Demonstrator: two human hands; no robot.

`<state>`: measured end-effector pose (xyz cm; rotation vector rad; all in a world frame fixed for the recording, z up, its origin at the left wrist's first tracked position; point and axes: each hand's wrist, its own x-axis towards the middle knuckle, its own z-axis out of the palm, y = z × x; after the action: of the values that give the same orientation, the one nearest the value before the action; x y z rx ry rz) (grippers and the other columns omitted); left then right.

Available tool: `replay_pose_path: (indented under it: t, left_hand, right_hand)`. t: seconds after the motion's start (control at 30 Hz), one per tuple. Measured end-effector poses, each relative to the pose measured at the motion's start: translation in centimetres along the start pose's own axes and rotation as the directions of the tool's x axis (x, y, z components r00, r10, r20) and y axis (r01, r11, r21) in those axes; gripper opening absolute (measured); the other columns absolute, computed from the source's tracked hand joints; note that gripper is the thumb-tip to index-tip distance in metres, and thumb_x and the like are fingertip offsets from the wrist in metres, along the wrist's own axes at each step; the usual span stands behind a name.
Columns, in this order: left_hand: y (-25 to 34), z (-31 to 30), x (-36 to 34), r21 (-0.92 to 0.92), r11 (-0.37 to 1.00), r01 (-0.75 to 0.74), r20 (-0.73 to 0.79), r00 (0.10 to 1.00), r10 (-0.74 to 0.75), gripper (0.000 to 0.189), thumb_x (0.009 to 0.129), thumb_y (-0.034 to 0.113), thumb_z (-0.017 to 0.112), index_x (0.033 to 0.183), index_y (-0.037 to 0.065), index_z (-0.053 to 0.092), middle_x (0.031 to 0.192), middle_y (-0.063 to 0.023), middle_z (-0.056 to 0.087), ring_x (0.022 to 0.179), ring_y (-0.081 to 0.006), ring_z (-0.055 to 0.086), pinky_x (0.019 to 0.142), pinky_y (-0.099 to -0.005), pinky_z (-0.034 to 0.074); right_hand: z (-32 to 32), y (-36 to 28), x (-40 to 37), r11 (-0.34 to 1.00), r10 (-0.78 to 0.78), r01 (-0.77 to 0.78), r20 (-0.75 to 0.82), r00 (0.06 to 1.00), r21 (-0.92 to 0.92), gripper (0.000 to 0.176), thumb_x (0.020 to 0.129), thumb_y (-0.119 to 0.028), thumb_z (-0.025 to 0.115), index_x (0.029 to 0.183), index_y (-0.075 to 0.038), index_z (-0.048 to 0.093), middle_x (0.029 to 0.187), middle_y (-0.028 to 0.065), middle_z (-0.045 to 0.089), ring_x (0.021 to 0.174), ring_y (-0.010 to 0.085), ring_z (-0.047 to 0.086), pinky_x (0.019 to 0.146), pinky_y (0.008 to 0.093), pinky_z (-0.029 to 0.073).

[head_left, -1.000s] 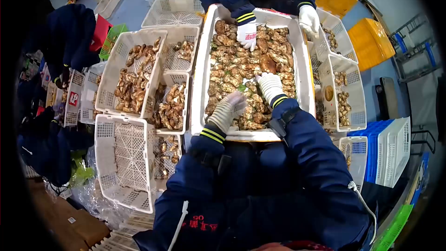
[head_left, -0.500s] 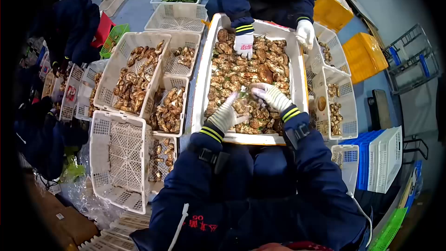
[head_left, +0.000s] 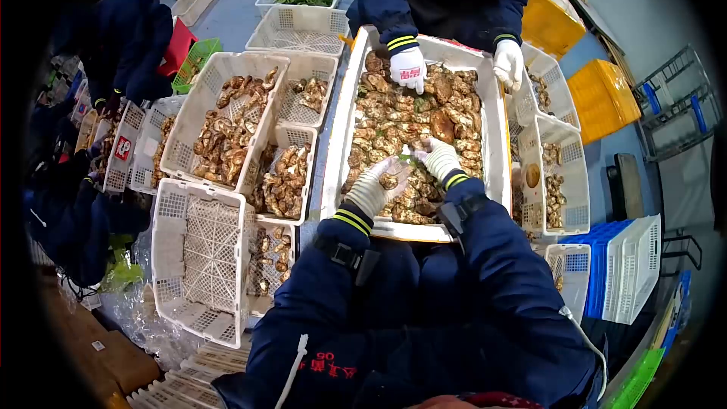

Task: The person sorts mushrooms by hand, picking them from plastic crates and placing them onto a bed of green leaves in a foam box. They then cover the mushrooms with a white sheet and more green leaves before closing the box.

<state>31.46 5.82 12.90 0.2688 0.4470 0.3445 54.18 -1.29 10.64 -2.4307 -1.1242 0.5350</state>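
A long white crate [head_left: 337, 144] full of brown mushrooms [head_left: 394, 125] lies in front of me. My left hand [head_left: 372, 189], in a white knit glove, cups a mushroom [head_left: 388, 180] over the near end of the pile. My right hand [head_left: 438, 157], gloved too, rests on the mushrooms just right of it, fingers bent down into the pile beside a small green leaf [head_left: 407, 157]. Whether the right hand holds anything is hidden. A person across the crate has one gloved hand [head_left: 408, 68] on the mushrooms and the other [head_left: 507, 63] on the crate's far right rim.
Smaller white baskets with mushrooms [head_left: 223, 129] stand to the left, and an upturned white basket [head_left: 204, 257] sits near my left knee. More baskets [head_left: 556, 174] line the right side. Yellow crates [head_left: 598, 91] and a blue-and-white stack [head_left: 625, 265] lie beyond. Another person [head_left: 121, 45] works at far left.
My hands have drawn closer together over the near end of the pile. The left now cups a mushroom, and the right has curled its fingers down. The person opposite kept both hands in place.
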Motion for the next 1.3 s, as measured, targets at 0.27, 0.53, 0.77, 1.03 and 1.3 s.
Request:
replay_pose_path:
  t: [0.27, 0.53, 0.77, 1.03, 1.3]
  left_hand:
    - [0.4, 1.2, 0.5, -0.238, 0.969, 0.068, -0.014, 0.997, -0.074, 0.061, 0.102, 0.057, 0.038, 0.12, 0.002, 0.056, 0.113, -0.0145, 0.058, 0.112, -0.0348, 0.057, 0.101, -0.0573, 0.047]
    - [0.2, 1.2, 0.3, -0.164, 0.986, -0.026, -0.041, 0.999, 0.02, 0.069, 0.102, 0.06, 0.033, 0.137, 0.002, 0.047, 0.145, -0.0211, 0.036, 0.142, -0.0367, 0.029, 0.11, -0.0663, 0.03]
    - [-0.2, 0.8, 0.8, 0.129, 0.991, 0.047, 0.137, 0.988, -0.064, 0.073, 0.101, 0.065, 0.025, 0.15, 0.012, 0.039, 0.149, -0.0161, 0.043, 0.135, -0.027, 0.043, 0.115, -0.0497, 0.03]
    - [-0.8, -1.3, 2.0, 0.233, 0.972, -0.01, 0.093, 0.996, -0.012, 0.058, 0.101, 0.049, 0.044, 0.145, 0.01, 0.04, 0.142, -0.0156, 0.051, 0.134, -0.0359, 0.045, 0.113, -0.0539, 0.033]
    - [-0.3, 0.0, 1.1, 0.101, 0.995, -0.002, -0.212, 0.977, 0.024, 0.063, 0.101, 0.047, 0.05, 0.145, 0.003, 0.039, 0.135, -0.0208, 0.057, 0.123, -0.0388, 0.057, 0.102, -0.0496, 0.048]
  right_hand:
    - [-4.5, -4.3, -6.9, 0.762, -0.199, 0.019, 0.205, 0.958, 0.648, 0.054, 0.094, -0.027, 0.069, 0.133, 0.008, 0.053, 0.113, 0.0132, 0.068, 0.099, 0.018, 0.066, 0.083, 0.03, 0.055]
    - [-2.4, -4.8, -8.3, 0.837, -0.404, 0.399, -0.069, 0.912, 0.374, 0.047, 0.099, -0.034, 0.055, 0.133, -0.002, 0.056, 0.127, 0.0235, 0.062, 0.121, 0.0368, 0.057, 0.105, 0.0407, 0.042]
    - [-2.8, -9.2, -10.7, 0.95, -0.311, 0.31, 0.057, 0.949, 0.027, 0.091, 0.08, -0.042, 0.077, 0.147, 0.004, 0.036, 0.146, 0.0303, 0.043, 0.138, 0.043, 0.041, 0.115, 0.0417, 0.033]
    - [-12.8, -5.7, -13.1, 0.925, -0.103, 0.199, -0.29, 0.951, 0.323, 0.078, 0.082, -0.024, 0.08, 0.147, -0.004, 0.041, 0.128, 0.016, 0.061, 0.112, 0.0246, 0.062, 0.096, 0.035, 0.054]
    - [-13.6, 25.2, -12.0, 0.212, 0.668, -0.106, -0.064, 0.741, 0.972, 0.039, 0.087, -0.036, 0.076, 0.116, -0.015, 0.061, 0.083, -0.0001, 0.059, 0.063, 0.0126, 0.055, 0.048, 0.0267, 0.046]
